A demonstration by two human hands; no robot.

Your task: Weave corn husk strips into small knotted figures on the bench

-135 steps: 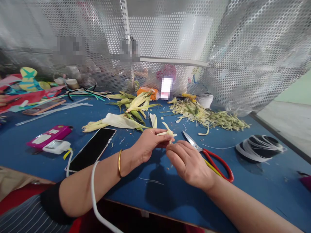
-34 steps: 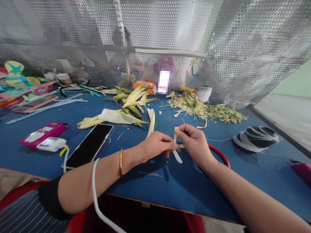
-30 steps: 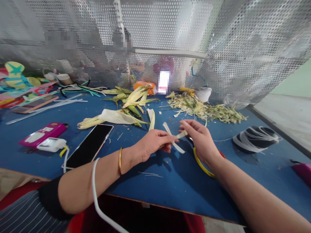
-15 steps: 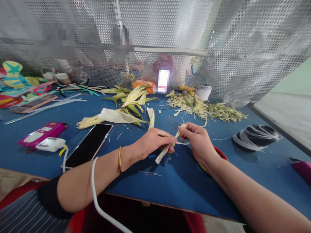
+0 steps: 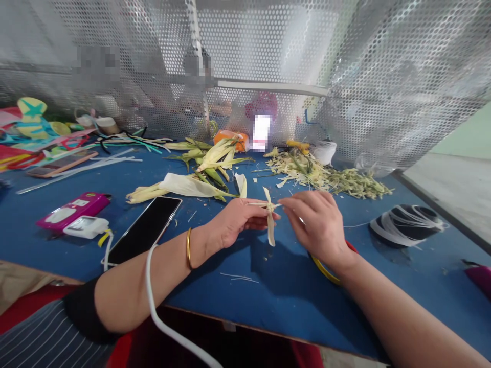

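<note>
Centrally, crossed husk strips [image 5: 270, 208] held above the table [image 5: 215, 289] | left hand [image 5: 249, 214]: pinching one side | right hand [image 5: 316, 222]: fingertips apparently nipping the opposite end | risk: hard pulling could tear the thin husk; slack, loosen its crossing.

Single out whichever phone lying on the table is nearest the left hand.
The pale-rimmed phone, between the magenta device and the left hand. The orange-rimmed phone lies farther off, beside white strips.
</note>
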